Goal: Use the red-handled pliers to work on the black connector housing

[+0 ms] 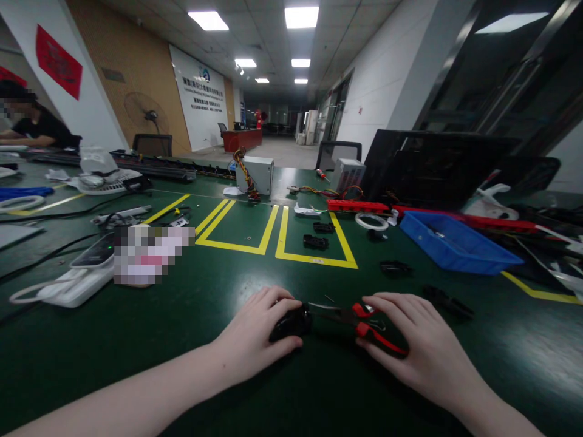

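Near the middle of the green table, my left hand (259, 331) is closed round a small black plastic part (291, 323), gripping it between thumb and fingers. My right hand (416, 340) is wrapped round the red handles of a pair of pliers (380, 337), which are partly spread. The pliers' jaws (328, 311) point left, and their tip reaches the right end of the black part. Whether the jaws pinch anything there I cannot tell. A short thin metal piece (330, 298) lies just beyond the pliers.
Several black plastic parts (395, 267) lie ahead and right. A blue tray (455, 261) stands at the right. At the left are a white power strip (73, 290) and cables. A power supply unit (259, 174) stands at the back. A person (36, 124) sits far left.
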### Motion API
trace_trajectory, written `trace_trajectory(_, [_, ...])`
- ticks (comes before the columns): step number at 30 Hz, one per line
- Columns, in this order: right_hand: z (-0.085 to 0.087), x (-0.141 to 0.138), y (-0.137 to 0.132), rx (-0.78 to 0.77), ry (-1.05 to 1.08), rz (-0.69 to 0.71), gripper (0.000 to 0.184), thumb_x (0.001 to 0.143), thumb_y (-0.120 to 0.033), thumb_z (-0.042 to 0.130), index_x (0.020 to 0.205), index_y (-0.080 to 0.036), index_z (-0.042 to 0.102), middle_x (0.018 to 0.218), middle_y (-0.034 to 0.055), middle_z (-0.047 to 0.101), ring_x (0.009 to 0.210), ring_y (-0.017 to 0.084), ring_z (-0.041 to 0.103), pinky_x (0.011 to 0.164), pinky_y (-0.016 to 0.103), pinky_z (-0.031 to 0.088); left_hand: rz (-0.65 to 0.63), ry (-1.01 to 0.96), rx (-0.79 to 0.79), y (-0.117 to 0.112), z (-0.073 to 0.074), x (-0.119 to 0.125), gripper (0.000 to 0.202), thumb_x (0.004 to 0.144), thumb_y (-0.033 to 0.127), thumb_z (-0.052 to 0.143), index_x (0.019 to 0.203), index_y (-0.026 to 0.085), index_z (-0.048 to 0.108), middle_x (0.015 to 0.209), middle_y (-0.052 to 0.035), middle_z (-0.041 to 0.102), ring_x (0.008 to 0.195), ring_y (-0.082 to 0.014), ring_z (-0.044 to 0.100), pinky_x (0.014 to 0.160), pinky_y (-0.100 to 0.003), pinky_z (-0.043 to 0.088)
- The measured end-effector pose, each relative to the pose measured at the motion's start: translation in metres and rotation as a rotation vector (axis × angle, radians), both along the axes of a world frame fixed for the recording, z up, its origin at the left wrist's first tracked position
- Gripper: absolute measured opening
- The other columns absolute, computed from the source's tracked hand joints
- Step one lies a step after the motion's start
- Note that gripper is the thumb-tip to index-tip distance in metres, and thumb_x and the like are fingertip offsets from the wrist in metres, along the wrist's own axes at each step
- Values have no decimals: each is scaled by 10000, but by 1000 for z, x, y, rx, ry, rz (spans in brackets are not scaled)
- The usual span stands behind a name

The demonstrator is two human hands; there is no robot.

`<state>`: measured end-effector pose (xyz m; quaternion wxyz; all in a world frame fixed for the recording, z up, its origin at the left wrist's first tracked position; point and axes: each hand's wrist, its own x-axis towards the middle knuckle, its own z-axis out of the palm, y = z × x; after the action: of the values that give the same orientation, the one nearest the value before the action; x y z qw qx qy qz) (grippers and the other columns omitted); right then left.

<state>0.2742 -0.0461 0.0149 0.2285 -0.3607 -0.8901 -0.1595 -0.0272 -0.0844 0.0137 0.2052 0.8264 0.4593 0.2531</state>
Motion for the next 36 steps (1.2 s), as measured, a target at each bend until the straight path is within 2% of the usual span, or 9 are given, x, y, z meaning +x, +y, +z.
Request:
trace_trajectory(5, [0,-2,-5,-83,50,43,455,793,-379,652,1201,-195,574,1115,102,658,946,229,661,789,350,559,-53,4,-33,4,-3,-1,305,911,190,599,1210,255,595,1184,-53,584,1067,-230,541,911,-398,455])
trace_trajectory(11, [2,-5,-8,-82,44,58,409,795,-328,651,1174,-189,586,1050,94,680,889,214,682,744,336,582,-75,-11,-42,6,-5,-3,312,914,152,586,1206,260,603,1190,-48,584,1079,-230,533,920,-395,442])
trace_trajectory(18, [0,-3,-3,-101,38,69,426,803,-340,664,1189,-181,581,1063,95,671,899,201,678,744,316,586,-62,23,-16,4,-2,-1,323,923,112,553,1206,266,589,1206,-36,591,1082,-225,534,906,-382,427])
trace_trajectory(29, [0,-5,-4,-81,33,116,391,806,-328,657,1163,-180,597,1036,96,688,861,198,692,718,302,589,-59,26,-33,5,-4,-1,268,927,133,559,1177,227,562,1189,-45,604,1066,-226,548,918,-395,435])
trace_trajectory(33, [-2,-5,-4,-76,32,115,394,802,-326,661,1162,-180,594,1039,93,686,848,189,691,701,285,589,-11,56,-16,3,-3,-1,364,904,191,623,1248,215,507,1176,-63,618,1066,-249,558,935,-433,442])
trace_trajectory(36, [-4,-5,-5,-48,28,120,405,795,-327,668,1164,-177,596,1045,93,685,851,192,685,704,291,584,-39,76,12,2,-4,0,412,896,192,638,1280,229,494,1219,-64,599,1097,-255,554,942,-440,454])
